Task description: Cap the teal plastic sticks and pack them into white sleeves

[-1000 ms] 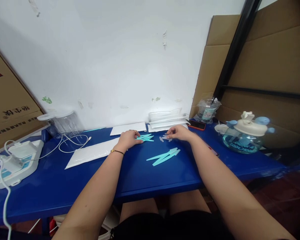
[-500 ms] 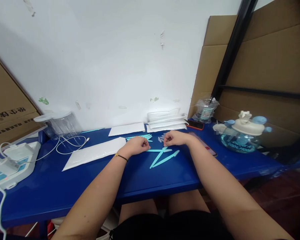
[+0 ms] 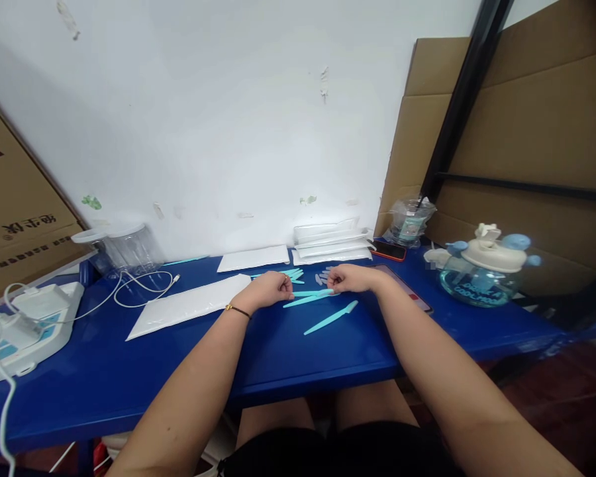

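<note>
Several slim teal sticks, shaped like eyebrow razors, lie on the blue table. My right hand [image 3: 350, 278] is closed in a pinch at the wider end of one teal eyebrow razor [image 3: 308, 300], which slants down to the left. Another razor lies just behind it, its left end by the fingertips of my left hand [image 3: 275, 289]. That hand is closed, and what its fingers hold is hidden. Nearer the front edge lies a separate razor [image 3: 330, 318]. Behind my left hand is a fanned bunch of razors [image 3: 292, 273]. Small translucent pieces [image 3: 320, 278] lie beside my right fingers.
A white packet [image 3: 189, 306] lies left of my left hand. More white packets [image 3: 332, 248] are stacked by the wall. A phone [image 3: 402, 288] is partly under my right forearm. Right stands a water bottle [image 3: 487, 275]; left, a power strip [image 3: 54, 324] and white cable [image 3: 139, 303].
The razor at my right fingers has swung from a steep slant to a flatter one, its lower end moving up and left. The front razor stays put; my left hand shifts slightly left.
</note>
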A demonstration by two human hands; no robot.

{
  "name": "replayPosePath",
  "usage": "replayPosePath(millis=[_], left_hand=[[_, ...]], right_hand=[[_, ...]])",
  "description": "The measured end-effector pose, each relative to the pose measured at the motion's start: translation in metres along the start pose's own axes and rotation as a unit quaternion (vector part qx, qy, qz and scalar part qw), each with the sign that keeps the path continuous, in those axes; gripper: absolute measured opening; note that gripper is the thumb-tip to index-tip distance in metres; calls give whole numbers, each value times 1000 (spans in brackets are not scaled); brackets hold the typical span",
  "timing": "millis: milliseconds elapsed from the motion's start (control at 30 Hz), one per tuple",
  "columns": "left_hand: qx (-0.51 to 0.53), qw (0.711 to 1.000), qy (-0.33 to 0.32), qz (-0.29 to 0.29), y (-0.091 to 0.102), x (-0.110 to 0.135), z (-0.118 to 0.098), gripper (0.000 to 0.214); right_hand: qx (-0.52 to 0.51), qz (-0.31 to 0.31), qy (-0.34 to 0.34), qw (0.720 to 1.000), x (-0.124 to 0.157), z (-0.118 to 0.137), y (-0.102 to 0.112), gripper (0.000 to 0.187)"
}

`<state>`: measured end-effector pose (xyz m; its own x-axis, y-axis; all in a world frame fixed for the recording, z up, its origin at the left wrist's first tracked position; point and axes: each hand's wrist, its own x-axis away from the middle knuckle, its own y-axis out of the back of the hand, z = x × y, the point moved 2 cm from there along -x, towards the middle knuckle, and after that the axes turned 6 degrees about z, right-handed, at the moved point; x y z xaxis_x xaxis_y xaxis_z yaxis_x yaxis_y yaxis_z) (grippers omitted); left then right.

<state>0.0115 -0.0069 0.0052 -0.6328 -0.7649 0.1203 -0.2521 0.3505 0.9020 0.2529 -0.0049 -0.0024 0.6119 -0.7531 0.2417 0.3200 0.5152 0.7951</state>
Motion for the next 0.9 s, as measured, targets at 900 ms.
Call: replayPosePath(millis=[900], left_hand=[[-36,998,-48,-9,-17,-10,-22,26]], right_hand=[[19,-8,29,999,-1,5,0,28]])
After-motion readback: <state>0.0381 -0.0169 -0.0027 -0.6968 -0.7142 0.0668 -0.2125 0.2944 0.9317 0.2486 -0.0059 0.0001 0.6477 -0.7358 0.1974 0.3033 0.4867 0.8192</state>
